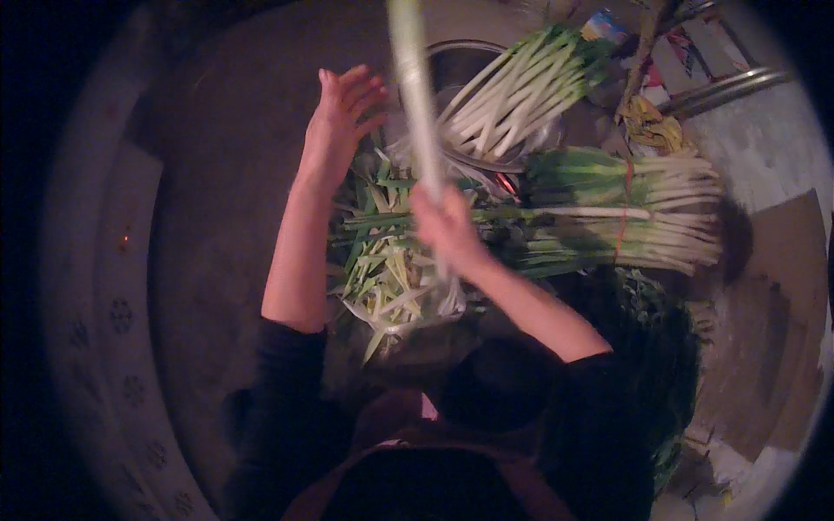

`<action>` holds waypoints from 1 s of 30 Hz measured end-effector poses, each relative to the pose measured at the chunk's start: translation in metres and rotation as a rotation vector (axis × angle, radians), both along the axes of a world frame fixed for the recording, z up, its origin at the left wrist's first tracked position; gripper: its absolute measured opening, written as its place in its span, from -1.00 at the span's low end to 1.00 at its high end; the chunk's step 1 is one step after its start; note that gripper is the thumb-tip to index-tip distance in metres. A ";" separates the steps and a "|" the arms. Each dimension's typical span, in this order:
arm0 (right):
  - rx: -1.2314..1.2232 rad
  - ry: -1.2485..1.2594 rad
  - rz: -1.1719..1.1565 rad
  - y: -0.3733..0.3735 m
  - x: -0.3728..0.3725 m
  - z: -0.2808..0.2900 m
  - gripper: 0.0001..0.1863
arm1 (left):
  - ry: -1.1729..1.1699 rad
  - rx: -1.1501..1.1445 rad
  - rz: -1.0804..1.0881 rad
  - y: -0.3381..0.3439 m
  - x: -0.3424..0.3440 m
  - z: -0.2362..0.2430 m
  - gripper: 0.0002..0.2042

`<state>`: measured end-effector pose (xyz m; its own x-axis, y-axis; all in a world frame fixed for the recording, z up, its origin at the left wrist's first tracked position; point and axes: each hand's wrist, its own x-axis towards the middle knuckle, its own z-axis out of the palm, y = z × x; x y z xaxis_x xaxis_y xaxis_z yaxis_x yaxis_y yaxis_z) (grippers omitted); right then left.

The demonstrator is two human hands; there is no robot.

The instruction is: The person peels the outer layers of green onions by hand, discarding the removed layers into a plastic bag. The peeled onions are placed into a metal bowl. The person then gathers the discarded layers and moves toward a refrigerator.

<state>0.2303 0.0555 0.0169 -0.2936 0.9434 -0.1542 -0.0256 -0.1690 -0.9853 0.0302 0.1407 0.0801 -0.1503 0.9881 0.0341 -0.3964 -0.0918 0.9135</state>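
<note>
My right hand (447, 227) is closed around a long pale green onion (415, 95), which stands nearly upright in the view and is blurred by motion. To the far left of it, my left hand (347, 106) is raised with its fingers apart and nothing in them. Below both hands lies a heap of stripped leaves and peelings (395, 282), green and yellowish white. Cleaned green onions (521, 100) rest in a round basin (465, 45) at the back. A bundle of green onions (669, 213), bound with a reddish tie, lies to the right with white ends outward.
A dark mass of greens (651, 347) sits beside my right arm. Flat brown cardboard (773, 330) lies at the far right. A yellow cloth-like piece (651, 126) hangs on a stick near a metal rail (730, 91). Dark floor (208, 217) spreads at the left.
</note>
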 end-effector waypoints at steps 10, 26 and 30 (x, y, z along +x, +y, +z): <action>0.261 0.013 -0.775 0.345 0.120 -0.019 -0.63 | 0.829 -0.548 0.638 -0.152 -0.221 -0.303 -0.42; 0.417 -1.109 0.439 0.156 0.274 -0.029 -0.79 | 1.301 -0.744 -0.231 -0.168 -0.187 -0.379 -0.52; 0.524 -1.446 0.507 0.113 0.305 -0.032 -0.75 | 1.409 -0.717 0.198 -0.161 -0.134 -0.344 -0.54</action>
<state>0.5353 0.1689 -0.0151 -0.4780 0.8348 -0.2731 0.8764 0.4743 -0.0838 -0.1038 -0.0207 -0.2643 -0.5244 0.8296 -0.1921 0.7309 0.5542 0.3983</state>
